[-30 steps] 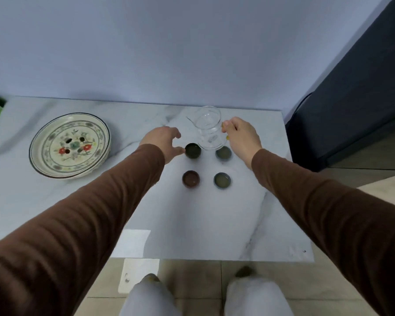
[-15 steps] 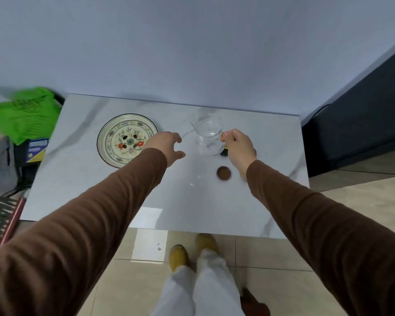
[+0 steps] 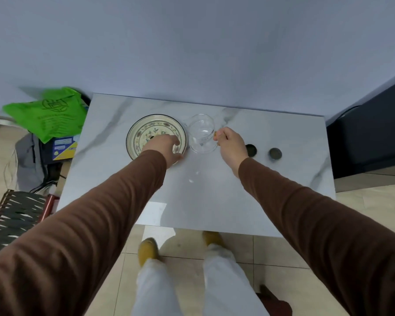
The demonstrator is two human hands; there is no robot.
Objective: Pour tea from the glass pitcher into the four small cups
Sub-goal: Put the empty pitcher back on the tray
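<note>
A clear glass pitcher point(image 3: 201, 132) stands on the white marble table point(image 3: 214, 201), right of a patterned plate point(image 3: 141, 131). It looks nearly empty. My right hand point(image 3: 230, 145) pinches the pitcher's handle from the right. My left hand point(image 3: 165, 148) lies palm down over the plate's right part, fingers curled at its rim; whether it grips the rim is unclear. Two small dark cups point(image 3: 251, 150) point(image 3: 275, 153) sit on the table to the right of my right hand. No other cups are visible.
A green plastic bag point(image 3: 50, 115) and a blue box point(image 3: 63, 147) lie on the floor left of the table. A dark cabinet point(image 3: 369, 133) stands to the right. My feet in yellow shoes point(image 3: 149, 249) are at the table's near edge.
The view has pulled back and shifted. My left hand moved left from beside the cups onto the plate. My right hand stays on the pitcher's handle, and the pitcher now stands beside the plate.
</note>
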